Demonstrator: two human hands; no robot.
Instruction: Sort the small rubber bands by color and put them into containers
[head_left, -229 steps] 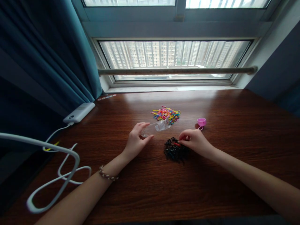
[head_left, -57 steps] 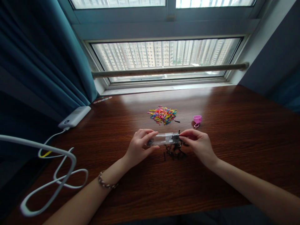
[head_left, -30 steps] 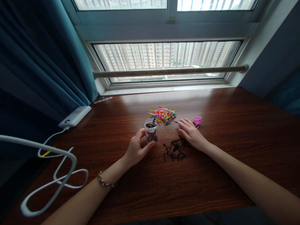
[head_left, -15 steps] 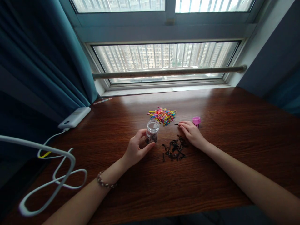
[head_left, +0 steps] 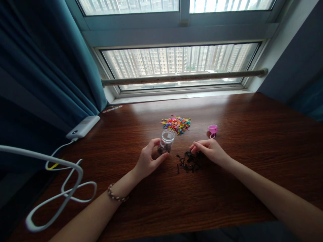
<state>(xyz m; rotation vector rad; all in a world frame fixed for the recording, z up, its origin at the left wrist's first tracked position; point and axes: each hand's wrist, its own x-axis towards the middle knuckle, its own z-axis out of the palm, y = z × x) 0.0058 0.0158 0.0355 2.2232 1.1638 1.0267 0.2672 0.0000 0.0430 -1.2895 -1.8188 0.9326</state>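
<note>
Currently, the left hand (head_left: 148,159) is gripping the jar (head_left: 167,141) around its lower part, thumb on one side and fingers on the other. The jar is leaning slightly, mouth uncovered and facing up; dark contents are lying in its lower part. Cannot tell whether its base is touching the table (head_left: 227,201). The right hand (head_left: 213,151) is reaching over the far edge of the black pieces (head_left: 187,164), its thumb and fingers drawn near each other; cannot tell whether they are pinching a piece. The coloured pieces (head_left: 178,124) are lying just beyond the jar, and the pink cap (head_left: 213,129) is resting beyond the right hand.

Risks, by judgement:
1. Spill. The mouth is standing uncovered, so a slackening left grip or a steeper lean could be tipping contents out.
2. Mixing. Both heaps are lying near each other; a wide sweep could be pushing black pieces among coloured ones.
3. Dropped pieces. The black pieces are looking thin and tangled, so a loose pinch could be dragging neighbours along or scattering them.
4. Knocked cap. The right wrist is lying near it; a backward swing could be catching its loop.
</note>
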